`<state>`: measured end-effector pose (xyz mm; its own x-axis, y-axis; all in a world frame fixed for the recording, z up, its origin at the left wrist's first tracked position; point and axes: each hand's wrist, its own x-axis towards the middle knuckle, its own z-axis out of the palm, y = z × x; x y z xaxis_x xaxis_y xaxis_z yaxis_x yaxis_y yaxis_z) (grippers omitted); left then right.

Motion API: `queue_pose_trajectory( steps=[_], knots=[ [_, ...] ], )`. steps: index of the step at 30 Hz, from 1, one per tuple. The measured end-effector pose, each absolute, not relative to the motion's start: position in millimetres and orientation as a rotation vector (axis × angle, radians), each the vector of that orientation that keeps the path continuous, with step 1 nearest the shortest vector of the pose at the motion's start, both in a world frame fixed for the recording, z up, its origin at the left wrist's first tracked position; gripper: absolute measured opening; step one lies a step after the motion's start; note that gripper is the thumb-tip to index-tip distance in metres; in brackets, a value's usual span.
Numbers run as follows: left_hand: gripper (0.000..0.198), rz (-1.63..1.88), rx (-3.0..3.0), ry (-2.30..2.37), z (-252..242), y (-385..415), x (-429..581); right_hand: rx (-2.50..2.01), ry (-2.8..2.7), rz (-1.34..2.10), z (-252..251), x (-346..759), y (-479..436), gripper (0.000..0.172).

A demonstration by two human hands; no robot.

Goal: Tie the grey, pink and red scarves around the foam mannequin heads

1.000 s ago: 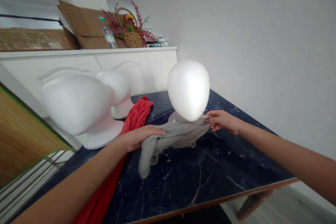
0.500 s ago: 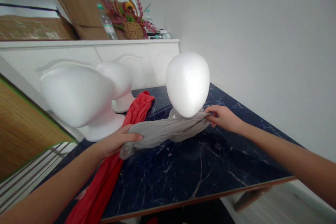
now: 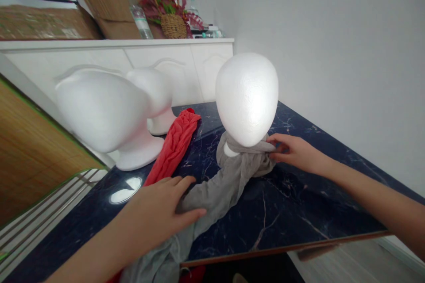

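Observation:
A white foam mannequin head [image 3: 247, 97] stands upright on the dark blue marbled table. Around its neck is wrapped a grey scarf [image 3: 221, 185], whose long end runs toward me and over the table's front edge. My left hand [image 3: 162, 208] is loosely closed round this hanging length, thumb on top. At the right of the neck, my right hand [image 3: 295, 152] pinches a fold of the scarf. Left of the grey scarf lies a crumpled red scarf [image 3: 175, 141], partly hidden behind my left hand.
Two more white foam heads, a near one [image 3: 102, 110] and a farther one [image 3: 154, 90], stand at the left. Behind is a white cabinet [image 3: 172, 70] bearing cardboard boxes, bottles and a flower basket [image 3: 173, 25]. A plain wall [image 3: 338, 62] borders the right side.
My left hand has come nearer and lower, drawing the grey scarf's end toward me across the front edge. My right hand stays by the neck. The view has shifted slightly.

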<state>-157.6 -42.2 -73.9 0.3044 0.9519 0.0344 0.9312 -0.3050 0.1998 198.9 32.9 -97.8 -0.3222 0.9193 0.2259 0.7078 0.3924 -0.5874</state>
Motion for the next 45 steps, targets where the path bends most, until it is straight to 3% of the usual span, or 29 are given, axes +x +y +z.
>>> queue_pose_trajectory(
  steps=[3,6,10,14,17,23,32,35,39,45],
  knots=[
    [0.087,0.179,2.531,1.801,-82,-50,-122,-1.528,-2.023,0.654,-101,205,19,0.042],
    [0.091,0.153,2.563,1.780,-93,-49,-87,-1.635,-2.012,0.818,-110,204,11,0.044],
    [0.061,0.027,2.465,1.870,-105,-40,-55,-1.531,-2.006,0.944,-127,191,12,0.037],
    [0.029,-0.018,2.383,1.902,-106,-36,-51,-1.291,-1.490,1.496,-130,182,16,0.026],
    [0.022,0.130,2.386,1.890,-108,-39,-55,-1.013,-1.000,1.520,-122,179,17,0.011],
    [0.017,0.232,2.282,1.870,-122,-48,-55,-0.818,-0.620,1.537,-123,166,6,0.016],
    [0.030,0.646,2.026,1.594,-123,-54,-55,-0.724,-0.382,1.542,-135,143,-52,0.014],
    [0.036,0.849,1.847,1.367,-124,-57,-54,-0.748,-0.336,1.481,-141,142,-76,0.027],
    [0.034,0.964,1.715,1.243,-128,-62,-47,-0.724,-0.478,1.789,-153,135,-93,0.041],
    [0.035,0.975,1.675,1.089,-122,-72,-30,-0.691,-0.653,1.916,-135,117,-64,0.027]
  ],
)
